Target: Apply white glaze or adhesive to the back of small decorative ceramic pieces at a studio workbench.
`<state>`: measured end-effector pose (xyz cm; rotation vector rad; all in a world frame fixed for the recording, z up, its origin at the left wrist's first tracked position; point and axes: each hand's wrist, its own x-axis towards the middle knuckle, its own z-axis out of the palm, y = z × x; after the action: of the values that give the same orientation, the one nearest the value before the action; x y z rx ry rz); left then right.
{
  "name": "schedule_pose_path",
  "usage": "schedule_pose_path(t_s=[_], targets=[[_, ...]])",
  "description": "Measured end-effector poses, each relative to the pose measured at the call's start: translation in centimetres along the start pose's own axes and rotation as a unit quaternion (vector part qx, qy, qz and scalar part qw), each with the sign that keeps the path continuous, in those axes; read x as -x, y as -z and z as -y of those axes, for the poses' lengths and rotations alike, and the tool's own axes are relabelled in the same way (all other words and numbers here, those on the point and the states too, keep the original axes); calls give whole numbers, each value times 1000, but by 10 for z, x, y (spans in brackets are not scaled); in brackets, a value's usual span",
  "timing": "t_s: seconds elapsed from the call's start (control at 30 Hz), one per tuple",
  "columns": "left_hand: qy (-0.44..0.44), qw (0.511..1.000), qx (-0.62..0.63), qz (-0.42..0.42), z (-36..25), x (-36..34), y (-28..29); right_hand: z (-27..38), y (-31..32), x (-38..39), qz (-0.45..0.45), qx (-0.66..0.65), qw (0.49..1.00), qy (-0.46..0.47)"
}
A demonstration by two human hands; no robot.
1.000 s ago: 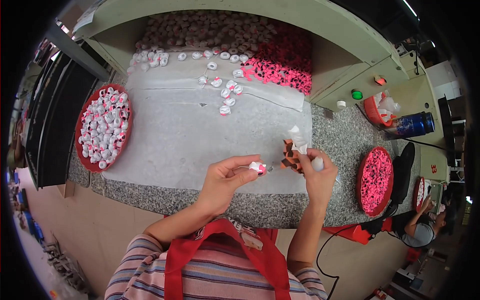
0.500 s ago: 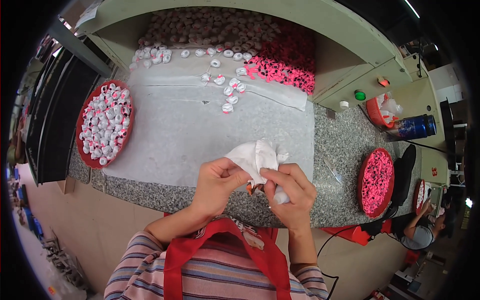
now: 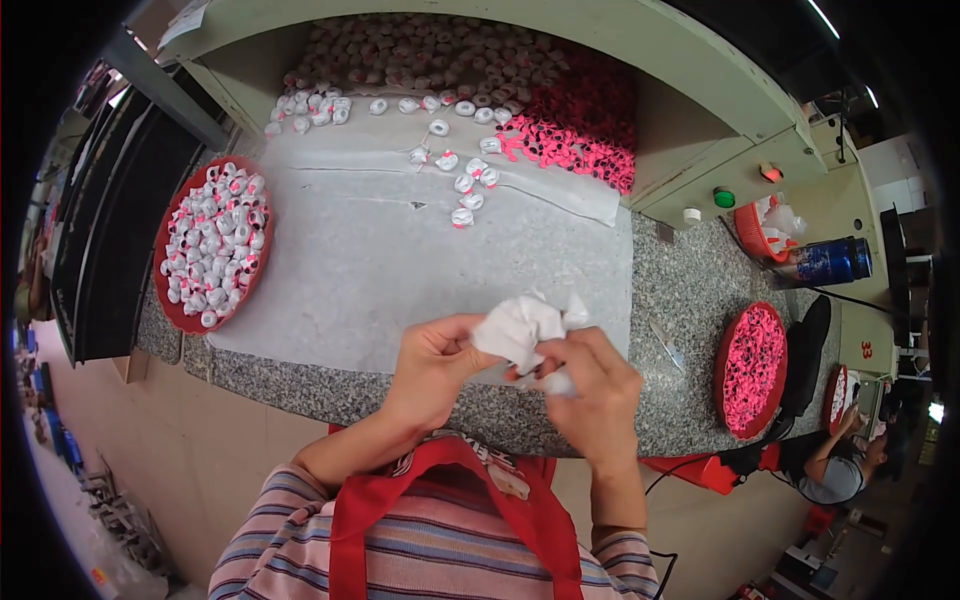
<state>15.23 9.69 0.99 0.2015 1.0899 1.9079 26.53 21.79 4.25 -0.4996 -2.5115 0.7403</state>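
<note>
A crumpled white cloth [image 3: 520, 330] is held between my two hands above the near edge of the granite worktop. My left hand [image 3: 432, 368] pinches its left side between thumb and fingers. On the other side, my right hand [image 3: 592, 388] is closed on the cloth with the fingers curled under it. Beneath my right fingers a small whitish piece [image 3: 556, 382] sticks out, too blurred to name. Something small and reddish-brown peeks out below the cloth, mostly hidden by my fingers.
White paper sheeting [image 3: 340, 260] covers the worktop. Small white-and-pink pieces [image 3: 465, 185] lie on it, with a pink heap [image 3: 575, 150] behind. A red basket [image 3: 165, 255] of such pieces stands left. At right are another red basket [image 3: 722, 395], a small blade tool [image 3: 668, 345] and a blue bottle [image 3: 835, 260].
The cloth has been bunched into a rounder shape and shifted slightly right. My right hand has turned and moved a little right; my left hand has barely moved.
</note>
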Motion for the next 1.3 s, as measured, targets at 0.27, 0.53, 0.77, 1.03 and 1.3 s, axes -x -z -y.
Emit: schedule_pose_path(t_s=[0.27,0.53,0.77,1.03,1.3], targets=[[-18,992,98,84,-3,-4,-4,-95,54,0,-192,-40,929,-315],[18,995,69,65,-4,-3,-1,-78,28,10,-171,-302,868,-354],[25,996,72,54,-2,-2,-1,-65,10,13,-116,-360,866,-327],[34,997,52,42,-1,-3,-1,-18,2,1,-67,-464,849,-244],[31,999,17,17,-1,-2,0,8,2,-5,-2,-430,848,-310]])
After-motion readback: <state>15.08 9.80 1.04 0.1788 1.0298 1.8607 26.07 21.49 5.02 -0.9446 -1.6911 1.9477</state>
